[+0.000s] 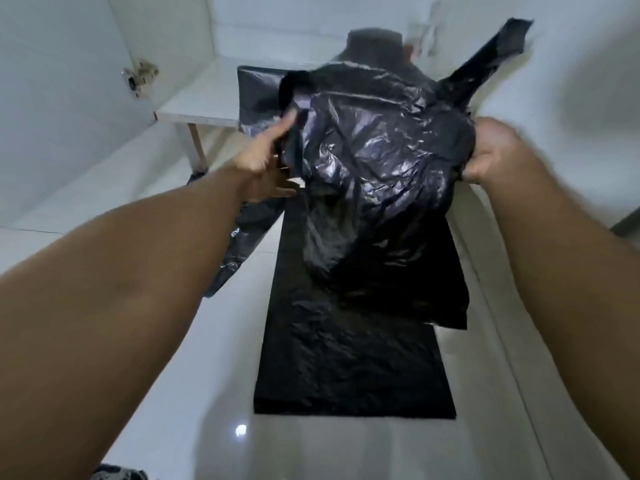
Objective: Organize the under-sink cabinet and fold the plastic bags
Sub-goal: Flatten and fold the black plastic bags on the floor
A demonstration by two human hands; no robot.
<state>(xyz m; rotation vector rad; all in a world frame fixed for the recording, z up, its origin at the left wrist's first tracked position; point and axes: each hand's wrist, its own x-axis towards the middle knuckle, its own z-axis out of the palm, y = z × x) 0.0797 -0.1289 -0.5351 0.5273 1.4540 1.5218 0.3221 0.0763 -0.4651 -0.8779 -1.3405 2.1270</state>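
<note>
A crumpled black plastic bag [374, 168] hangs in the air between my hands, one handle strip sticking up at the top right. My right hand [491, 150] is closed on its right edge. My left hand [266, 157] is at the bag's left edge, fingers spread and reaching into the folds. Below it, a flattened black bag [349, 362] lies stretched out on the white tiled floor. Another black bag [256, 88] rests on the cabinet's bottom shelf behind.
The white cabinet shelf edge [194, 116] stands at the back left, with a hinge [138, 76] on the open door. A loose black bag [235, 247] trails on the floor at the left. A dark rounded object [375, 43] sits inside the cabinet.
</note>
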